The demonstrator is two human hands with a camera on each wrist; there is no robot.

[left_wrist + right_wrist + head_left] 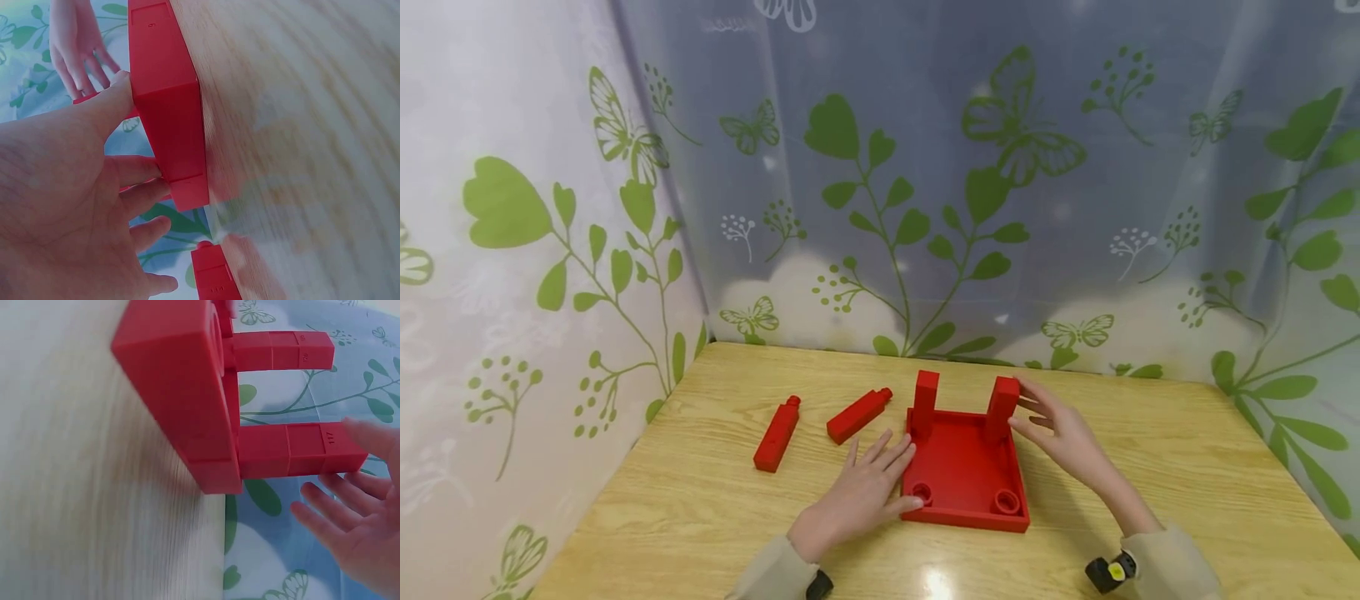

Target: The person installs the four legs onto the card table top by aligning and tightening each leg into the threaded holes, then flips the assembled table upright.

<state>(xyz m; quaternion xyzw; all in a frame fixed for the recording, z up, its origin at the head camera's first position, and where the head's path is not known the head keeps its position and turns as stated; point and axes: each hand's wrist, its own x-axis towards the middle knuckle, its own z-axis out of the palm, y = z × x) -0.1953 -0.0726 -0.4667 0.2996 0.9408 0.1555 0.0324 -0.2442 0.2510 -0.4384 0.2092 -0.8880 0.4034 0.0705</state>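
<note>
A red square toy tabletop [962, 467] lies with its raised rim up on the wooden table. Two red block legs stand upright at its far corners, the left leg [927, 396] and the right leg [1002, 398]. Round sockets show in both near corners, including the right socket [1006, 502]. My left hand [861, 492] rests along the left side with fingers extended, its thumb over the rim by the near left corner. My right hand [1063, 429] pinches the upper part of the right leg, thumb on one side and fingertips at the other [369, 500].
Left of the tabletop, two loose red legs with knobbed ends lie on the wooden table [700, 492]: a nearer leg [777, 435] and a slanted leg [859, 414]. A patterned curtain [880, 167] hangs behind the table's far edge and along the left.
</note>
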